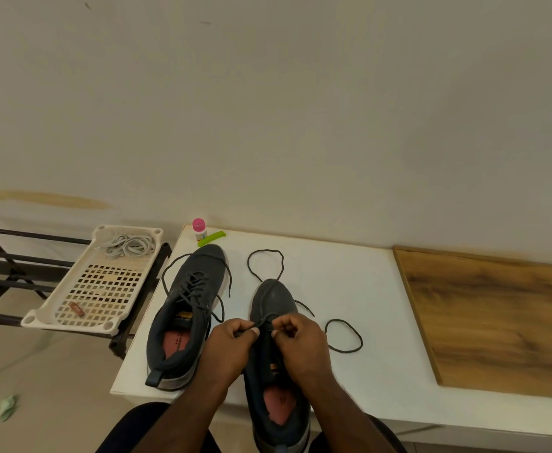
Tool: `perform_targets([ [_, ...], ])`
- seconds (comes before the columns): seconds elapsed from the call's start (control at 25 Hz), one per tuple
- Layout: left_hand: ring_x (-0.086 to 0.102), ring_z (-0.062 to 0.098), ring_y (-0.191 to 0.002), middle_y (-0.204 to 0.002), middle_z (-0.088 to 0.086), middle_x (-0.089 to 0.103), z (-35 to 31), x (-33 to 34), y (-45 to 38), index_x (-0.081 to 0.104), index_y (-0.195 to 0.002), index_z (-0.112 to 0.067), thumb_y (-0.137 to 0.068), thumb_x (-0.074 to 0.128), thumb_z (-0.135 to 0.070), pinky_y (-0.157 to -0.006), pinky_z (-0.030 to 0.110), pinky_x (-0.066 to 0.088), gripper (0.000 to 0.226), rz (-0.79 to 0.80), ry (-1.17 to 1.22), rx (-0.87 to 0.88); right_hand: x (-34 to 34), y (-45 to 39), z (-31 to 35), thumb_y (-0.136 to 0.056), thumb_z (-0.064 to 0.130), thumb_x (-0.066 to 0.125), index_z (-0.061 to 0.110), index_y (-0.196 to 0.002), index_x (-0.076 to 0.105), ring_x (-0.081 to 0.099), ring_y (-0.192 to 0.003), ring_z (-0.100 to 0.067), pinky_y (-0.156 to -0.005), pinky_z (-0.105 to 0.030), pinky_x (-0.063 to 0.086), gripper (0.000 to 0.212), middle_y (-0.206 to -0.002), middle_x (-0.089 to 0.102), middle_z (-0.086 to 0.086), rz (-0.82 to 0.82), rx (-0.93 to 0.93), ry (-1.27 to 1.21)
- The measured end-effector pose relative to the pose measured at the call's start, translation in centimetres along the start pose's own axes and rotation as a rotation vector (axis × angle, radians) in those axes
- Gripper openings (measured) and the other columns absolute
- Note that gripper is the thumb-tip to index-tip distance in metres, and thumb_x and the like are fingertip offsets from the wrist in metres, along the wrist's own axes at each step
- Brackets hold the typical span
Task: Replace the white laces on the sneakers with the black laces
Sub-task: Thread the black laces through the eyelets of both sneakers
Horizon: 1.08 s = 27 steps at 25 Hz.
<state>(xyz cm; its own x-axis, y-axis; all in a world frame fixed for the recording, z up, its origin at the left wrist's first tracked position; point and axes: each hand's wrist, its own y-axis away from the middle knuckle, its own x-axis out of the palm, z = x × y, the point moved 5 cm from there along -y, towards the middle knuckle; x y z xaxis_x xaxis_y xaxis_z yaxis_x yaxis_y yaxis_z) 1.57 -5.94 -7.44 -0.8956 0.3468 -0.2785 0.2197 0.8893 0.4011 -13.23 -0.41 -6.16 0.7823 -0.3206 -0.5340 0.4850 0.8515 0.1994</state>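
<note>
L hand point(230, 346): pinches black lace point(344, 335) at near sneaker point(276, 361), keeping it taut for threading.
R hand point(300, 343): grips other strand, same sneaker.
Far sneaker point(186, 315): left of it, already laced.
White laces point(130, 246): in basket point(44, 317), far left, out of the way.

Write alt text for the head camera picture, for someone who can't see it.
Two hands, left hand and right hand, pinch a black lace on the near sneaker on a white table. A second sneaker, already laced black, sits left; white laces lie in a basket.
</note>
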Motion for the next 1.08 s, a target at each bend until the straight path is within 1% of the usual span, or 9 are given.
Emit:
perform_targets([
  [0.08, 0.068, 0.019, -0.073, -0.080, 0.002, 0.072, -0.2, 0.0, 0.2, 0.073, -0.091, -0.021, -0.093, 0.063, -0.019, -0.058, 0.029, 0.055, 0.010, 0.002, 0.038, -0.017, 0.2, 0.0, 0.0, -0.088, 0.013, 0.069, 0.031, -0.090, 0.070, 0.065, -0.080, 0.005, -0.072, -0.011, 0.051, 0.018, -0.084, 0.071, 0.014, -0.015, -0.007, -0.026],
  [0.24, 0.068, 0.020, -0.077, -0.084, 0.003, 0.072, -0.4, 0.0, 0.5, 0.073, -0.092, -0.021, -0.094, 0.062, -0.019, -0.056, 0.027, 0.052, 0.011, 0.015, 0.084, -0.049, 0.3, 0.1, 0.1, -0.086, 0.013, 0.070, 0.031, -0.087, 0.069, 0.065, -0.079, 0.006, -0.067, -0.009, 0.050, 0.018, -0.082, 0.071, 0.013, -0.044, -0.015, -0.042],
  [0.4, 0.068, 0.023, -0.080, -0.083, 0.005, 0.072, -0.3, 0.0, 0.5, 0.074, -0.089, -0.021, -0.093, 0.063, -0.019, -0.059, 0.030, 0.054, 0.012, 0.020, 0.106, -0.063, 0.3, 0.3, 0.4, -0.086, 0.014, 0.069, 0.029, -0.089, 0.070, 0.065, -0.078, 0.003, -0.063, -0.011, 0.051, 0.015, -0.082, 0.071, 0.012, -0.057, -0.022, -0.066],
  [0.56, 0.067, 0.026, -0.080, -0.087, 0.015, 0.070, -0.1, 0.1, 0.6, 0.074, -0.086, -0.020, -0.095, 0.061, -0.022, -0.064, 0.036, 0.058, 0.015, 0.038, 0.158, -0.100, 0.4, 0.4, 0.7, -0.088, 0.014, 0.068, 0.029, -0.091, 0.070, 0.066, -0.077, 0.000, -0.059, -0.012, 0.052, 0.015, -0.083, 0.071, 0.011, -0.036, -0.021, -0.053],
  [0.64, 0.068, 0.026, -0.084, -0.091, 0.016, 0.071, -0.2, 0.1, 0.7, 0.073, -0.090, -0.016, -0.096, 0.058, -0.020, -0.062, 0.034, 0.059, 0.017, 0.065, 0.224, -0.132, 0.4, 0.4, 0.7, -0.088, 0.015, 0.067, 0.029, -0.092, 0.069, 0.066, -0.077, 0.000, -0.061, -0.012, 0.053, 0.015, -0.083, 0.070, 0.011, -0.025, -0.031, -0.023],
  [0.72, 0.069, 0.028, -0.087, -0.094, 0.017, 0.071, -0.3, 0.2, 0.9, 0.072, -0.095, -0.012, -0.098, 0.055, -0.018, -0.059, 0.031, 0.057, 0.019, 0.102, 0.275, -0.164, 0.2, 0.4, 0.7, -0.090, 0.015, 0.067, 0.028, -0.094, 0.068, 0.066, -0.077, -0.001, -0.062, -0.012, 0.053, 0.014, -0.084, 0.070, 0.011, -0.020, -0.027, -0.045],
  [0.84, 0.069, 0.030, -0.090, -0.097, 0.020, 0.070, -0.2, 0.1, 0.7, 0.070, -0.099, -0.012, -0.099, 0.053, -0.016, -0.059, 0.030, 0.057, 0.018, 0.092, 0.260, -0.158, 0.0, 0.2, 0.5, -0.089, 0.015, 0.069, 0.030, -0.093, 0.065, 0.065, -0.077, 0.002, -0.061, -0.010, 0.051, 0.016, -0.084, 0.069, 0.009, -0.025, -0.013, -0.076],
  [0.92, 0.069, 0.031, -0.092, -0.097, 0.018, 0.071, 0.0, 0.1, 0.5, 0.069, -0.100, -0.014, -0.100, 0.052, -0.017, -0.059, 0.029, 0.057, 0.017, 0.081, 0.254, -0.154, -0.2, 0.1, 0.5, -0.089, 0.016, 0.069, 0.032, -0.093, 0.064, 0.065, -0.078, 0.003, -0.063, -0.011, 0.052, 0.018, -0.084, 0.069, 0.010, -0.011, -0.023, -0.040],
  [1.08, 0.070, 0.026, -0.087, -0.093, 0.011, 0.072, 0.2, 0.2, 0.4, 0.070, -0.099, -0.017, -0.099, 0.054, -0.019, -0.064, 0.033, 0.060, 0.016, 0.081, 0.244, -0.135, -0.3, 0.0, 1.0, -0.090, 0.015, 0.066, 0.032, -0.093, 0.063, 0.063, -0.078, 0.004, -0.063, -0.008, 0.048, 0.017, -0.085, 0.067, 0.012, 0.008, -0.058, 0.041],
])
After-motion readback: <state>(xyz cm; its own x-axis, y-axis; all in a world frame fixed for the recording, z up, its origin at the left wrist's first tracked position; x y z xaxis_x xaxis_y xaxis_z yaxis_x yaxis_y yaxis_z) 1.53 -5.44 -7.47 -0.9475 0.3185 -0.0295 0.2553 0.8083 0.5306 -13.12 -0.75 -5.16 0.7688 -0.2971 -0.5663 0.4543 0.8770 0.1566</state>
